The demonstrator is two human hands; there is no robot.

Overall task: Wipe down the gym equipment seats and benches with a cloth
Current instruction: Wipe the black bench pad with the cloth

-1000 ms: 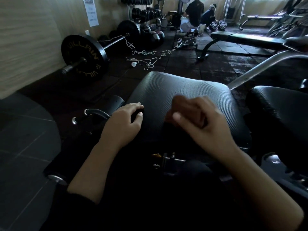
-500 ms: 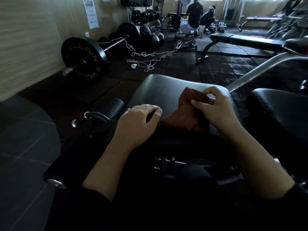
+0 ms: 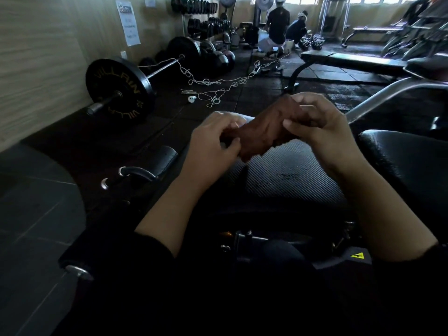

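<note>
I see left hand [image 3: 213, 141] and right hand [image 3: 320, 124] both pinching one brown cloth [image 3: 264, 132], lifted clear above ribbed black seat [image 3: 291, 175]. Seat's front edge under hands; second pad [image 3: 407, 161] just right. Open floor [image 3: 169, 122] left of seat, up to one barbell [image 3: 121, 90] by wall. Two people [image 3: 278, 27] far back.

We hold both hands raised in front of us, close together but not touching. Our left hand [image 3: 213, 139] sits a little lower and nearer, fingers curled, thumb and fingertips pinching the near left end of the cloth [image 3: 264, 132]. Our right hand [image 3: 320, 127] is higher and farther, its grip closed on the far right end. Both bare forearms reach forward from dark sleeves, converging toward the middle.
</note>
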